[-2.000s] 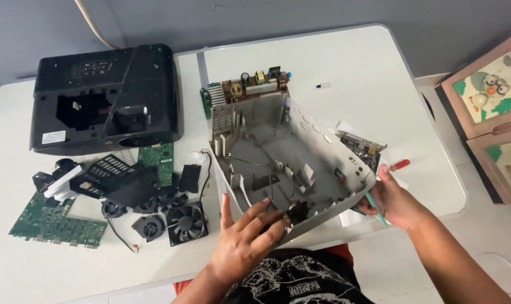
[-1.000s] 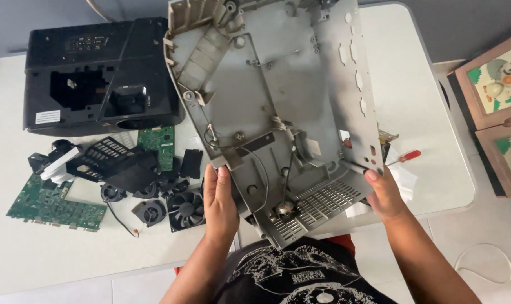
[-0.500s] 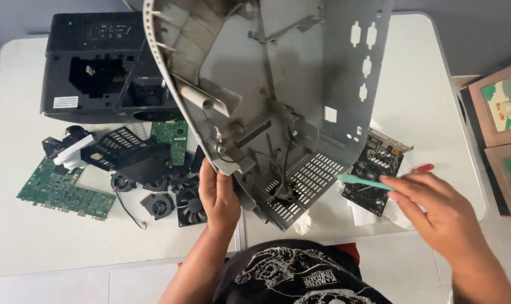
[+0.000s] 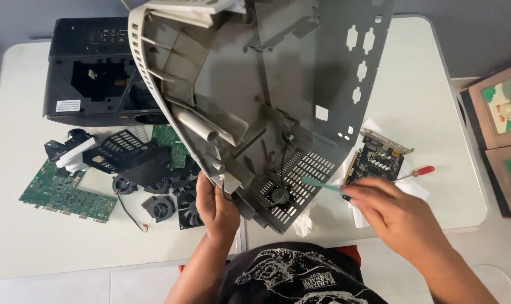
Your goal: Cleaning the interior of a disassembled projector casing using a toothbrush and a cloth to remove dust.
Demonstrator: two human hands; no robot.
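A large grey plastic housing shell (image 4: 278, 95) is tilted up towards me, its ribbed inside and vent grille facing the camera. My left hand (image 4: 215, 205) grips its lower left edge. My right hand (image 4: 392, 211) holds a slim teal tool (image 4: 322, 186) whose tip rests on the grille beside a small round part (image 4: 279, 195). A red-handled screwdriver (image 4: 416, 172) lies on the white table (image 4: 52, 242) just beyond my right hand.
A black projector body (image 4: 92, 79) stands at the back left. Green circuit boards (image 4: 67, 191), black fans (image 4: 160, 207) and black vent pieces (image 4: 120, 152) lie at the left. A dark card (image 4: 379, 160) rests on white paper at the right. Framed pictures (image 4: 500, 112) sit past the table's right edge.
The housing has been lifted from lying flat to standing tilted up. My right hand left its edge, picked up the teal tool and brought the tip to the grille.
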